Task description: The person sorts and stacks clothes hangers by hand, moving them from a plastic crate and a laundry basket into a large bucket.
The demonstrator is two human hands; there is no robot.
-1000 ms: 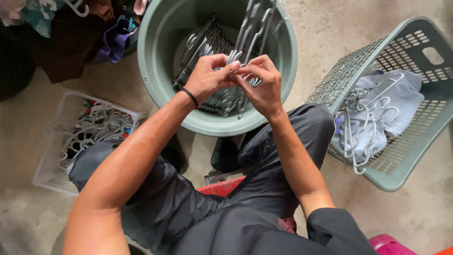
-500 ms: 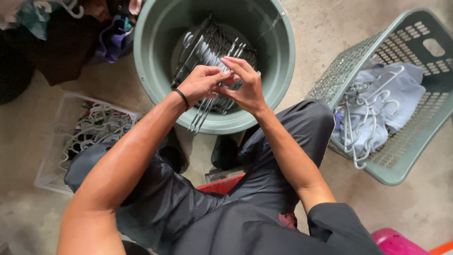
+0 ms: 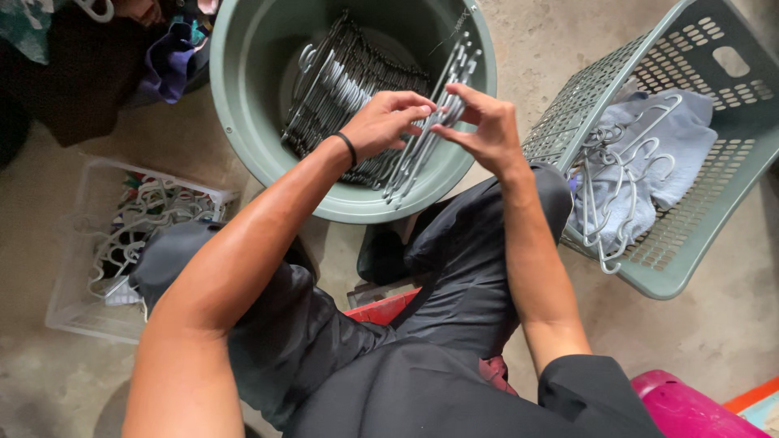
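Hangers of white wire are lying tangled in the clear crate (image 3: 73,243) at far left. Beside it, the left hand (image 3: 388,122) and right hand (image 3: 485,128) are both pinching a bundle of grey hangers (image 3: 422,142) over the green tub (image 3: 243,122). Farther right, the tipped basket (image 3: 690,235) is holding pale hangers on blue cloth (image 3: 682,146).
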